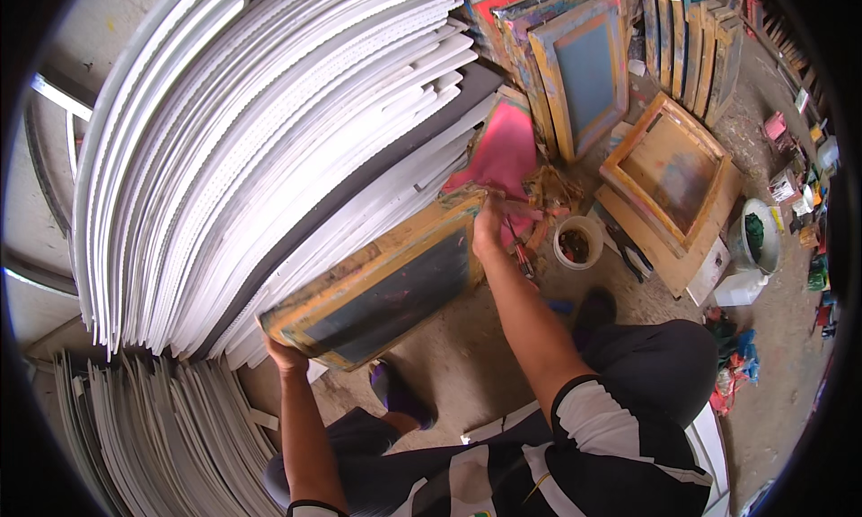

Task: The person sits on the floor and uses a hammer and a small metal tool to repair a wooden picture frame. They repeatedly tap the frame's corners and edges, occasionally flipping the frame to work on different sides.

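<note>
A screen printing frame (368,270) with paint-stained wooden sides and dark mesh hangs tilted between my two hands, above the floor. At its lower left corner my left hand (285,355) is closed round the wood. My right hand (488,228) grips the upper right end, and part of its fingers is behind the frame. Just beyond that hand lies a pink stained sheet (505,153). A red-tipped tool (523,258) lies beside my right wrist, and a white tub (564,253) with dark contents stands to its right.
Stacked white sheets (296,131) fill the left, with more grey sheets (162,427) below. Several screen frames (579,77) lean at the back. Another wooden frame (620,167) rests on a brown board (660,257). Pliers (636,258), a bucket (765,257) and scattered containers are at the right.
</note>
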